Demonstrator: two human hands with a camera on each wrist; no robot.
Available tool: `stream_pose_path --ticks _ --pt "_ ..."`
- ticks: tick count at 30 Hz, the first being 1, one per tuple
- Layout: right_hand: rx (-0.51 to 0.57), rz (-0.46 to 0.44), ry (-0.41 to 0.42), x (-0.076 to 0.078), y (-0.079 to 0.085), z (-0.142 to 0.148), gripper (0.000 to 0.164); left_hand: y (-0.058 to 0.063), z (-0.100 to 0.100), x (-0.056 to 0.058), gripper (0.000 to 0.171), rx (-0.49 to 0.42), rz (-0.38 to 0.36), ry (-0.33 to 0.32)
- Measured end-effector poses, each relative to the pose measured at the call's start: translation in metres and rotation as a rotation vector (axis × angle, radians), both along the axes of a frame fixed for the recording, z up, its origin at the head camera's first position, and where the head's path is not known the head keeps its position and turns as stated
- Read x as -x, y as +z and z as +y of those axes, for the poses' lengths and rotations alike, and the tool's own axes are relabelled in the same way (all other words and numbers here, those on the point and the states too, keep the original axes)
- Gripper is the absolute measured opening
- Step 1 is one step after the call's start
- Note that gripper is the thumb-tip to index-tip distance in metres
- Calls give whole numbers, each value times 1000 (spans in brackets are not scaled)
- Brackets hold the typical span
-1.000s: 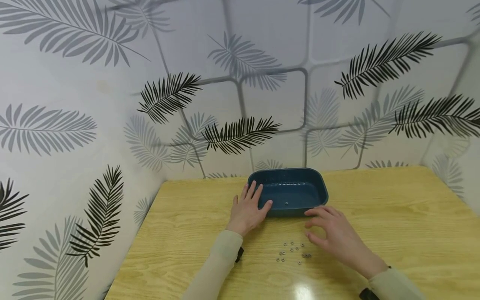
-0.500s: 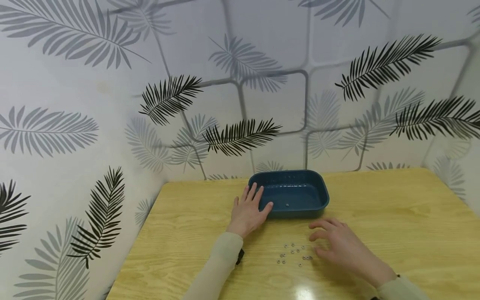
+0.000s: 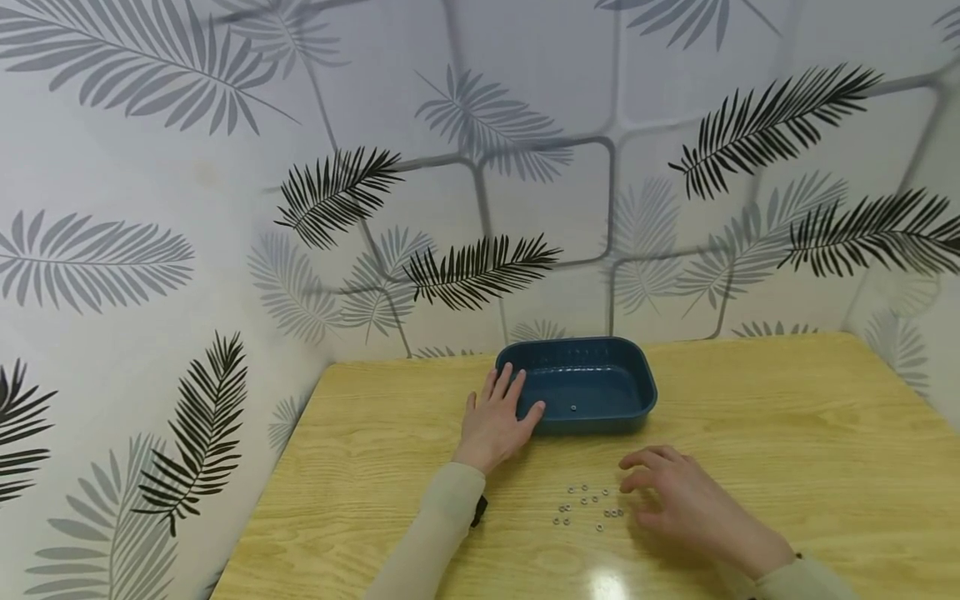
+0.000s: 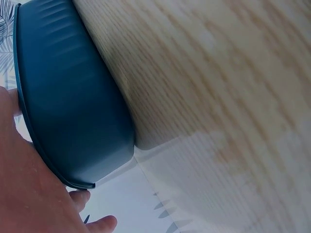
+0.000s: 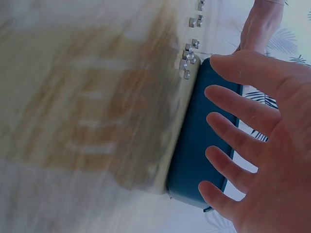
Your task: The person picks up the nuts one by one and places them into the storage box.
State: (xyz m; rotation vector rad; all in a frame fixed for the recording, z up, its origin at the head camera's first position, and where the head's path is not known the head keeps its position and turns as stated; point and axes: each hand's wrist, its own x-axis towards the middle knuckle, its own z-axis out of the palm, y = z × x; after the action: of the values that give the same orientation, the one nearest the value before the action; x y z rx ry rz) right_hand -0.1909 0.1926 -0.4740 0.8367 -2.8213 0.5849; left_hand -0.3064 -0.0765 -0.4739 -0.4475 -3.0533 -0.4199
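Left hand [image 3: 491, 425]: fingers laid over the left rim of the blue tray [image 3: 585, 427], grip loose, nearly straight. Right hand [image 3: 682, 496]: grip wide, thumb and fingers apart, nothing held that I can see. It hovers just right of the small metal nuts [image 3: 613, 513], scattered on the tabletop [image 3: 375, 467] in front of the tray. A single nut [image 3: 573, 407] lies inside, by the near wall.

Handling, my judgement: take an outlying nut by its sides, thumb against fingertip; the touching ones at right may drag each other. Light left-hand pressure should steady the tray.

Edges: tray stands near the patterned wall [image 3: 547, 287], little room behind. Tabletop's near edge out of frame. Wide stretch of wood to the right; left forearm bounds the other side.
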Motion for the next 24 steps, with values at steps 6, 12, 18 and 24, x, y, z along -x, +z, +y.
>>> stream_pose_path --ticks 6,12,18,24 --pt "10 -21 21 1 -5 -2 16 -2 0 2 71 -9 3 3" --pt "-12 -18 33 1 -11 -3 14 -5 0 2 70 -10 13 5" --pt "-29 -11 25 1 -14 -3 13 -3 0 0 70 0 6 5" --pt "-19 7 22 2 -16 -5 15 -3 0 1 70 -2 5 7"
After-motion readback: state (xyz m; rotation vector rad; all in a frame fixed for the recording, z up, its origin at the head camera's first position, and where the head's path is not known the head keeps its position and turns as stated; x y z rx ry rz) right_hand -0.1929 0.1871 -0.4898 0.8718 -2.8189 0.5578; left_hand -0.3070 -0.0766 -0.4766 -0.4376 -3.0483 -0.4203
